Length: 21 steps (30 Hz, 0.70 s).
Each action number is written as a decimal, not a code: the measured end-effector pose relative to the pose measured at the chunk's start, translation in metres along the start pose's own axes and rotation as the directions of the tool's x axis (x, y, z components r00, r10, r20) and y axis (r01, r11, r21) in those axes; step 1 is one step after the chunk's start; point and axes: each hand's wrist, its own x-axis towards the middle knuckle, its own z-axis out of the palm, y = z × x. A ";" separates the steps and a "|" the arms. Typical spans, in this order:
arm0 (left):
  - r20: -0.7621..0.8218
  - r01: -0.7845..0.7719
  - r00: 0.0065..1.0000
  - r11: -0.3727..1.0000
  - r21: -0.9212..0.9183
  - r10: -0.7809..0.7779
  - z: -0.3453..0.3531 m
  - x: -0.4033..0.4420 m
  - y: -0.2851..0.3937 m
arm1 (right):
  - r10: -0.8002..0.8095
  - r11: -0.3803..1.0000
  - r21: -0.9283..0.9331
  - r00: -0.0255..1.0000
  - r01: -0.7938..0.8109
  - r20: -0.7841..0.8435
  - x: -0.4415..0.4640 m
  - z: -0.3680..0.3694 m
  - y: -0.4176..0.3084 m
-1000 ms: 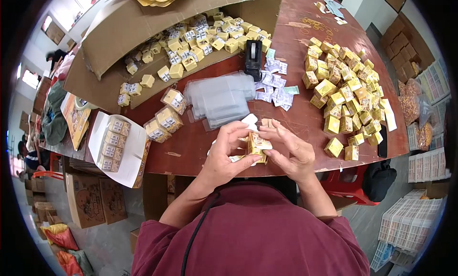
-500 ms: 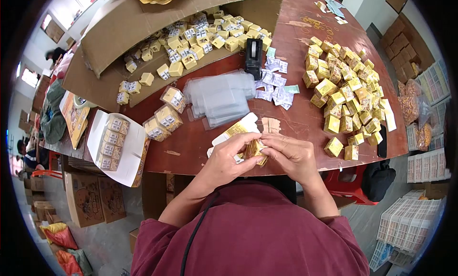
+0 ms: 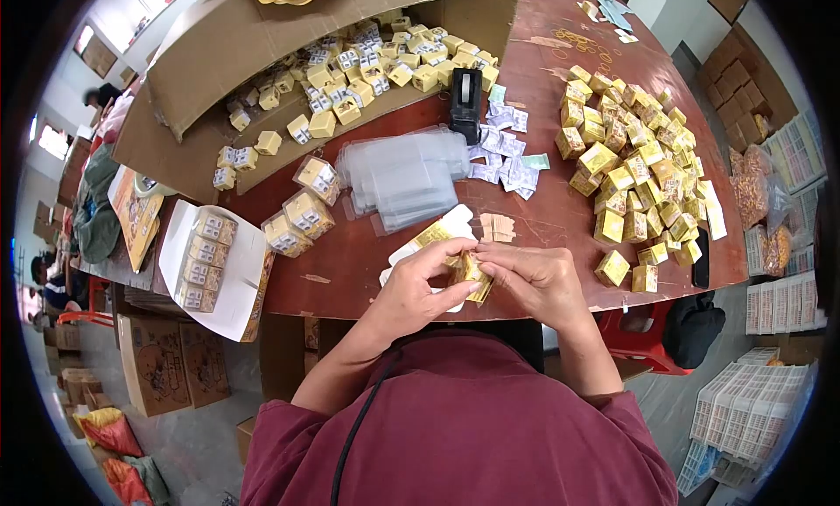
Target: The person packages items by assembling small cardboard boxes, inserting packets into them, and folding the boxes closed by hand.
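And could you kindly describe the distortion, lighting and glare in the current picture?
Head view: fisheye distortion with a black surround; the windows at upper left look blown out; the clear plastic sheets carry a pale sheen; print on the held box is too small to read.

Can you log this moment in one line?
left grip: on small gold box; right grip: same box; white-and-gold card: partly behind left grip; box pile: to the right

The reddish-brown bench (image 3: 542, 210) has a scuffed top. A heap of small gold boxes (image 3: 610, 228) lies at its right. Purple-and-white packets (image 3: 520, 179), a black tape dispenser (image 3: 464, 123) and overlapping clear plastic sheets (image 3: 398, 175) lie mid-surface, rubber bands (image 3: 577, 41) farther back, and a flat yellow-and-white carton (image 3: 436, 232) near the front edge.
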 end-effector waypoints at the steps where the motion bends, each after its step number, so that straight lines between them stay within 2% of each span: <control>1: 0.002 0.021 1.000 0.999 -0.026 -0.021 0.000 0.000 -0.001 | -0.023 1.000 0.005 1.000 0.023 0.017 0.000 -0.001 0.001; 5: 0.005 0.065 0.998 0.995 -0.075 -0.065 0.001 -0.001 0.004 | -0.148 0.986 -0.062 0.986 0.153 0.074 -0.003 -0.003 0.007; 8: -0.011 0.008 1.000 0.999 -0.031 -0.008 0.003 0.001 -0.006 | -0.245 0.894 -0.350 0.959 0.280 0.142 -0.004 -0.002 -0.001; 11: 0.005 -0.125 0.992 0.976 0.181 0.126 0.005 0.003 0.003 | -0.324 0.860 -0.351 0.927 0.371 0.188 0.000 -0.004 0.007; 14: 0.032 -0.086 0.996 0.972 0.221 0.080 0.006 0.002 -0.001 | -0.317 0.809 -0.446 0.923 0.383 0.217 -0.001 0.003 0.009; 15: 0.004 -0.091 0.996 0.978 0.186 0.091 0.006 0.002 -0.001 | -0.312 0.824 -0.446 0.937 0.349 0.157 -0.002 0.006 0.011; 18: -0.008 -0.070 0.997 0.981 0.183 0.072 0.001 0.004 -0.001 | -0.223 0.960 -0.184 0.974 0.212 -0.039 -0.005 0.012 0.018; 19: -0.022 -0.080 0.996 0.982 0.169 0.085 0.000 0.003 -0.003 | -0.284 0.939 -0.221 0.956 0.264 -0.066 -0.002 0.011 0.019; 21: -0.004 -0.029 1.000 0.981 0.190 0.031 -0.002 0.002 0.004 | -0.286 0.939 -0.211 0.957 0.273 -0.037 -0.003 0.013 0.018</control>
